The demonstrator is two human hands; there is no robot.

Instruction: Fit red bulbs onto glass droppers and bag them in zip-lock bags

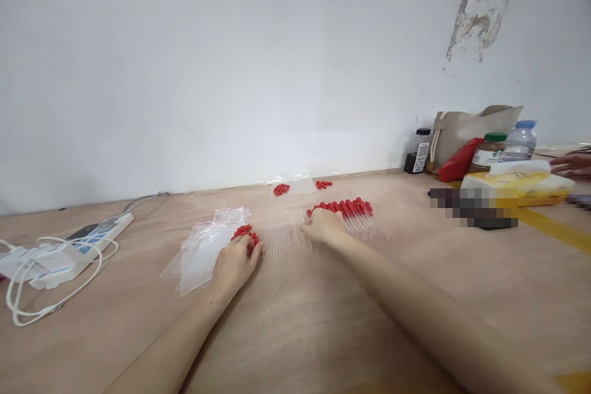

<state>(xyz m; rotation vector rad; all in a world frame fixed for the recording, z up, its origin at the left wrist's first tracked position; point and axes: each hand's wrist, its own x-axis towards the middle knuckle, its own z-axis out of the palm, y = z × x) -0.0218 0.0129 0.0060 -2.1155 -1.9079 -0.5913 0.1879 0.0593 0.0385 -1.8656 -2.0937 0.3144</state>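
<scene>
My left hand [234, 263] lies over a small pile of glossy red pieces [241, 231], fingers curled and closed on one of them; the fingertips are partly hidden. To its right, thin clear sticks [276, 240] stand side by side in a row on the table. My right hand [325, 226] is closed in a pinch around a clear stick with a red end, mostly covered by the fingers. Just beyond that hand, several clear sticks with red ends [357, 217] lie in a slanted row. Clear plastic zip bags [198, 261] are spread beside my left hand.
Small bags with red pieces [281, 189] lie by the wall. At left is a power strip [60, 268] with looped white cables. A dark bottle [417, 152], grey bag [468, 132], jar, water bottle and tissue pack [517, 181] stand right, near another person's hand [572, 165].
</scene>
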